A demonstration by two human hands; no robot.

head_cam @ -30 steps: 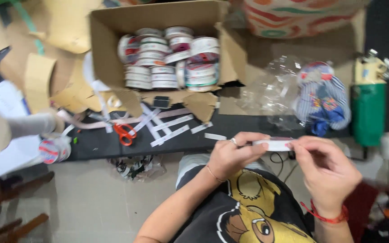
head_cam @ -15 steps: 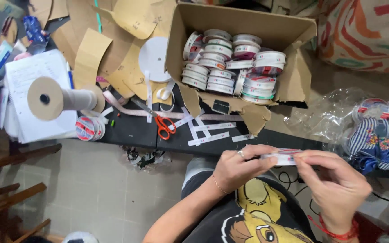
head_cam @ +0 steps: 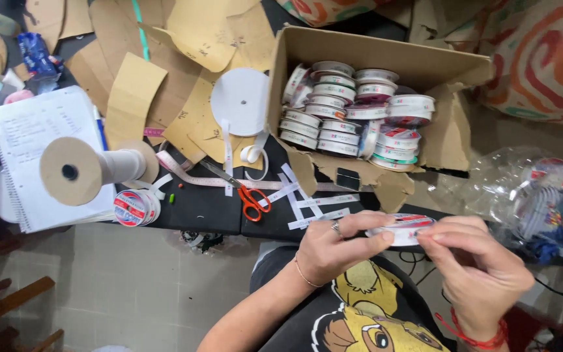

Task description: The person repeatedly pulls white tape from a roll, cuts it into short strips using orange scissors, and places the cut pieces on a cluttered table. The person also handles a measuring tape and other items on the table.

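Both hands now meet on one ribbon roll [head_cam: 404,229], held near the body, just off the table's [head_cam: 197,208] near edge. Left hand [head_cam: 337,246] grips the roll's left side, fingers closed on it; right hand [head_cam: 477,274] pinches its right side w/ thumb & forefinger. Vs a sec ago: a flat white strip was stretched between the hands, now it's a roll. Scissors [head_cam: 250,199] and cut strips [head_cam: 307,205] lie mid-table, box [head_cam: 438,72] of rolls farther back.
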